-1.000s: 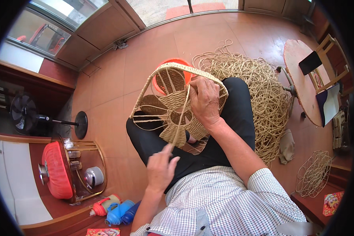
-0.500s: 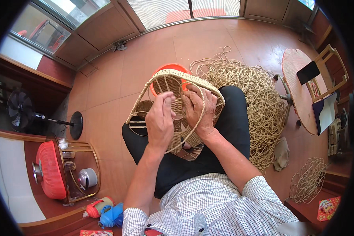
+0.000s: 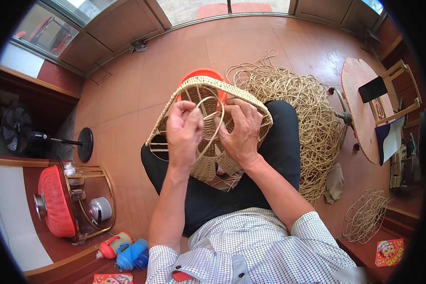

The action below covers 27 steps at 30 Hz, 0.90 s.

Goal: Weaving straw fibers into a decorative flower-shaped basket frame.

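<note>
A half-woven basket [image 3: 248, 94] of tan twisted cord rests across my thighs, its thick braided rim facing away from me. Bare frame rods show at its left side and across the opening. My left hand [image 3: 182, 135] is above the opening, thumb and fingers pinched on a loose working cord [image 3: 207, 100] that bends in a loop between both hands. At the basket's right side, my right hand [image 3: 242, 128] has its fingers curled at the same cord, close to the weave. Its fingertips are partly hidden. Behind the far rim stands an orange-red tub [image 3: 201, 73].
A big heap of loose cord [image 3: 307, 123] lies on the floor to the right, beside a round table [image 3: 355, 94] and a wooden chair [image 3: 396, 92]. On the left are a black fan [image 3: 19, 130], a rack with a red basket [image 3: 56, 201], and blue and red flasks [image 3: 130, 253].
My left hand has moved slightly left and up, and its fingers have closed on the cord. The cord loop has shifted up between my hands. My right hand stays at the basket's right side.
</note>
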Each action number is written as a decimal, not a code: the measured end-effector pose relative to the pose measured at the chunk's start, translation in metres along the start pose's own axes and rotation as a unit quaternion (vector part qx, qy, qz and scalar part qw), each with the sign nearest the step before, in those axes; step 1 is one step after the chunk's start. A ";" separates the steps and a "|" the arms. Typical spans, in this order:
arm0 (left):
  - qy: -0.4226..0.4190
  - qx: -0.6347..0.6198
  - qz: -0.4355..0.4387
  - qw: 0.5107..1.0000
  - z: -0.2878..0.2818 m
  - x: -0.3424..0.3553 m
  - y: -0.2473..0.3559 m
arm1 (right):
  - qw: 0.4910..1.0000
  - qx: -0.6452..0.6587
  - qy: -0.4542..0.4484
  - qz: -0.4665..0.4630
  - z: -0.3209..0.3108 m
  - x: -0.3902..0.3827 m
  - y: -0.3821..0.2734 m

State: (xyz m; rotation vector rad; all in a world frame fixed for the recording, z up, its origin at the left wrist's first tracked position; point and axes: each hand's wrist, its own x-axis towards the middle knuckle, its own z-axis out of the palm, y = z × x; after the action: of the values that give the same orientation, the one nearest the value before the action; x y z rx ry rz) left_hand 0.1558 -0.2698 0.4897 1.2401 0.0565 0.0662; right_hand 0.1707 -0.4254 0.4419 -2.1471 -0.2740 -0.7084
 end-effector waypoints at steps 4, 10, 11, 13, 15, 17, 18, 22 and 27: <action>0.027 0.028 -0.008 0.999 -0.022 -0.014 0.000 | 0.999 0.014 0.034 -0.020 -0.003 -0.003 -0.003; 0.061 0.055 0.025 0.996 -0.034 -0.015 -0.001 | 0.990 -0.062 -0.007 -0.129 -0.002 -0.007 -0.009; 0.058 0.054 0.028 0.996 -0.035 -0.013 0.002 | 0.989 -0.067 -0.024 -0.133 -0.003 -0.008 -0.010; 0.057 0.052 0.031 0.997 -0.037 -0.008 0.009 | 0.986 -0.065 -0.042 -0.147 -0.003 -0.009 -0.011; 0.064 0.103 0.044 0.992 -0.037 -0.001 0.018 | 0.984 -0.061 -0.062 -0.152 -0.003 -0.011 -0.014; 0.050 0.116 0.082 0.989 -0.033 0.011 0.023 | 0.982 -0.075 -0.082 -0.156 -0.002 -0.012 -0.017; 0.038 0.131 0.109 0.985 -0.030 0.018 0.025 | 0.981 -0.075 -0.082 -0.158 -0.002 -0.013 -0.019; 0.007 0.185 0.124 0.975 -0.014 0.038 0.031 | 0.978 -0.100 -0.112 -0.147 -0.004 -0.015 -0.026; -0.001 0.234 0.118 0.965 -0.006 0.038 0.033 | 0.977 -0.098 -0.144 -0.123 -0.003 -0.013 -0.029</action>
State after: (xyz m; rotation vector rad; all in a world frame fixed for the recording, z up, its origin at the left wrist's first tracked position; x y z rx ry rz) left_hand 0.1922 -0.2503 0.5188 1.7162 -0.0830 0.2699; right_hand 0.1470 -0.4092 0.4548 -2.4317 -0.6585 -0.5769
